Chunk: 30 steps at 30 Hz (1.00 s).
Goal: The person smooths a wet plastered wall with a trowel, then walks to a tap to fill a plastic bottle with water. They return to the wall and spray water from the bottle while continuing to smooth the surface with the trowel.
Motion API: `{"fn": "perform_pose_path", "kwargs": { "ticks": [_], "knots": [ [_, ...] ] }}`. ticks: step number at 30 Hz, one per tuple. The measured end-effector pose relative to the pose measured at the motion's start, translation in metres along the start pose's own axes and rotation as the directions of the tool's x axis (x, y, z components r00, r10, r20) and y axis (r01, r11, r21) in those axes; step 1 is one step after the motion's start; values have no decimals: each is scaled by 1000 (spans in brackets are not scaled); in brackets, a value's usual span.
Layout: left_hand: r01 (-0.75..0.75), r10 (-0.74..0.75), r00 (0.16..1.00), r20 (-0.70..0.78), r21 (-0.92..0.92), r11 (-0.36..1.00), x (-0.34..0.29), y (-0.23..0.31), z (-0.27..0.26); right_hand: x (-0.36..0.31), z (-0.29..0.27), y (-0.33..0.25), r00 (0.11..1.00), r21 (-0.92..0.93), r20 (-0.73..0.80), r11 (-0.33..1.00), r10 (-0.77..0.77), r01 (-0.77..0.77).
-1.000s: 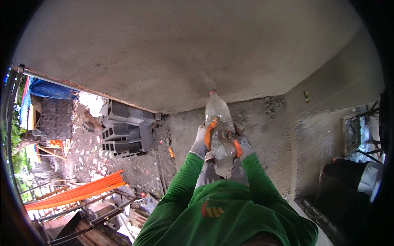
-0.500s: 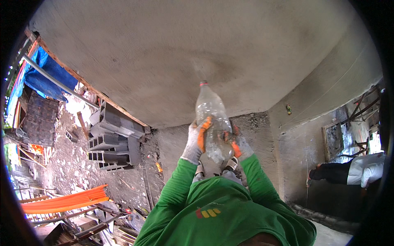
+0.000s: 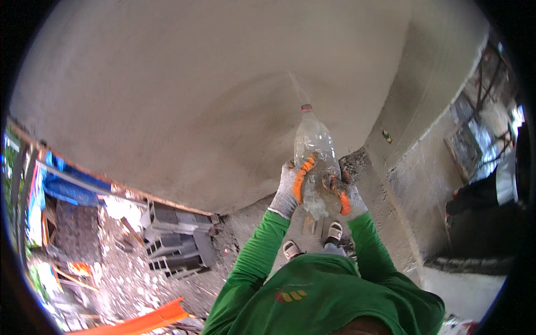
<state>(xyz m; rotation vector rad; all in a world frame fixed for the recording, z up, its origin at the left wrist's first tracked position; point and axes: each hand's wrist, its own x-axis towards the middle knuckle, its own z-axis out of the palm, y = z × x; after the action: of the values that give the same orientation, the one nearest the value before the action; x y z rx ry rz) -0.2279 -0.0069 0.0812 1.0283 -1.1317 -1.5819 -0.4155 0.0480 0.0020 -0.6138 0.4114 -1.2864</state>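
The left hand (image 3: 290, 187) and the right hand (image 3: 343, 195) are both wrapping around a clear plastic bottle (image 3: 314, 151), holding it up with its cap pointing at the grey wall (image 3: 184, 100). It is looking light, soft and squeezable, maybe slippery. Holding the fat lower part with both gloves seems best.

Grey plastered wall (image 3: 184, 106) fills the view above the fingers, smooth, daylit. Corner to their right, second plastered wall (image 3: 424, 95) running off. Rough concrete floor (image 3: 245, 229) below the fingers. Stacked hollow concrete blocks (image 3: 176, 240) lower left, rubble (image 3: 106, 268) beyond, blue tarp (image 3: 67, 187) far left, orange plank (image 3: 139, 321) at bottom.
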Motion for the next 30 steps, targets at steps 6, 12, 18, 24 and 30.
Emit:
{"fn": "perform_pose_path", "kwargs": {
  "ticks": [6,12,18,24,30],
  "knots": [
    [-222,174,961,214,225,949,26,-44,-19,-3,-7,-3,970,-518,146,821,-192,241],
    [35,-18,976,215,-77,996,49,-41,-21,-7,11,-20,937,-934,251,195,-241,300],
    [361,-234,900,367,-329,872,81,-159,-65,-18,-39,27,984,-764,-34,639,-177,88],
    [-381,152,878,454,470,796,68,-229,-54,-25,-73,43,927,-957,285,-123,-243,262],
    [618,-650,724,230,202,760,86,-202,-3,3,-80,30,735,-544,-620,524,276,-655]
  ]
}}
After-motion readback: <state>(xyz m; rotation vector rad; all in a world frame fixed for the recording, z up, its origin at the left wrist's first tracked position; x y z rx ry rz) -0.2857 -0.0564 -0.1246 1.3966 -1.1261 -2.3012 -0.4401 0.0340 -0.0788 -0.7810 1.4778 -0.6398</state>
